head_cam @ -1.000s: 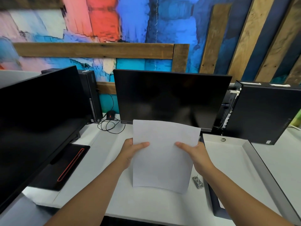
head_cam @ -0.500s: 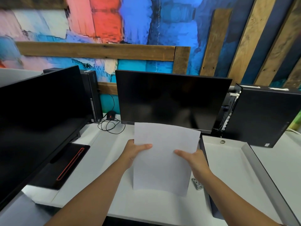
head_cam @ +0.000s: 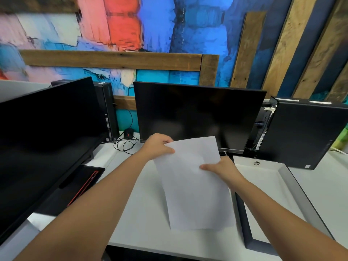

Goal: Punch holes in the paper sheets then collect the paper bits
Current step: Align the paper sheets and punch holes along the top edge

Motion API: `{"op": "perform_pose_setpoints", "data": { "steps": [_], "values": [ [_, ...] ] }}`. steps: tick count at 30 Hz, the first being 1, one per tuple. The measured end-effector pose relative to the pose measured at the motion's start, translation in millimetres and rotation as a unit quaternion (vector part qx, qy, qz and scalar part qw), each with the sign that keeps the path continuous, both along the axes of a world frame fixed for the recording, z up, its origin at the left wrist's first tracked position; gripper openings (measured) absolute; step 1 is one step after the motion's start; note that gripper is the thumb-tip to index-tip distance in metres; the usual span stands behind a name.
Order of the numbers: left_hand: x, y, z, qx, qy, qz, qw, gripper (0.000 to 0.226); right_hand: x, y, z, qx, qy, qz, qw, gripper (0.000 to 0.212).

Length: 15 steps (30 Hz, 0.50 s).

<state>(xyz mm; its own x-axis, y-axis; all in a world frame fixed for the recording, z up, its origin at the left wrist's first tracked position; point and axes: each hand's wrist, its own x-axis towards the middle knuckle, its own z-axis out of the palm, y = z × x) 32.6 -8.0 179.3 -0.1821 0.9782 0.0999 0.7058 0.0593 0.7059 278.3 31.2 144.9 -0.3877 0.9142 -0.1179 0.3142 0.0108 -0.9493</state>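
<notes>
Paper sheets [head_cam: 195,185]: held above the white table [head_cam: 141,213], tilted, in front of the middle monitor [head_cam: 197,113].
Left hand [head_cam: 158,146]: pinching the far-left corner.
Right hand [head_cam: 222,168]: gripping the right edge.
Handling: light and floppy, likely creasing easily; best held by opposite edges.

The one camera sits on my head, facing forward and tilted down over the white counter [head_cam: 143,208], close enough that my forearms fill the lower frame, with the dark monitor [head_cam: 197,113] straight ahead and the painted wall [head_cam: 160,31] bending wide across the top.
</notes>
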Motion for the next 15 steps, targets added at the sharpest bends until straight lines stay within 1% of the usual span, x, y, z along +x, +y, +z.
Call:
{"op": "perform_pose_setpoints", "data": {
  "steps": [2,3,5,7,10,13,15],
  "values": [
    [4.7,3.1,4.7,-0.035,0.049,-0.033,0.998,0.016,-3.5,0.6,5.8,0.016,-0.033,0.017,0.999,0.024],
    [7.7,4.1,5.6,-0.046,0.052,-0.05,0.996,0.017,-6.4,1.1,7.9,0.023,-0.051,0.026,0.998,0.026],
    [13.3,3.5,5.4,-0.053,0.026,-0.069,0.996,0.015,-12.2,1.7,10.7,0.032,-0.078,0.045,0.995,0.031],
    [14.5,1.3,2.2,-0.054,-0.009,-0.067,0.996,0.015,-13.9,3.5,10.8,0.032,-0.103,0.057,0.993,0.033],
    [6.4,-7.2,-8.0,-0.05,-0.076,-0.041,0.995,0.018,-3.7,6.9,8.6,0.034,-0.146,0.07,0.986,0.024],
    [-6.0,-20.2,-21.3,-0.04,-0.19,-0.003,0.981,0.014,16.3,11.6,-1.2,0.031,-0.171,0.075,0.982,0.014],
    [-12.2,-29.2,-32.2,-0.033,-0.243,0.017,0.969,0.009,31.3,13.5,-8.4,0.028,-0.184,0.076,0.98,0.009]
  ]
}}
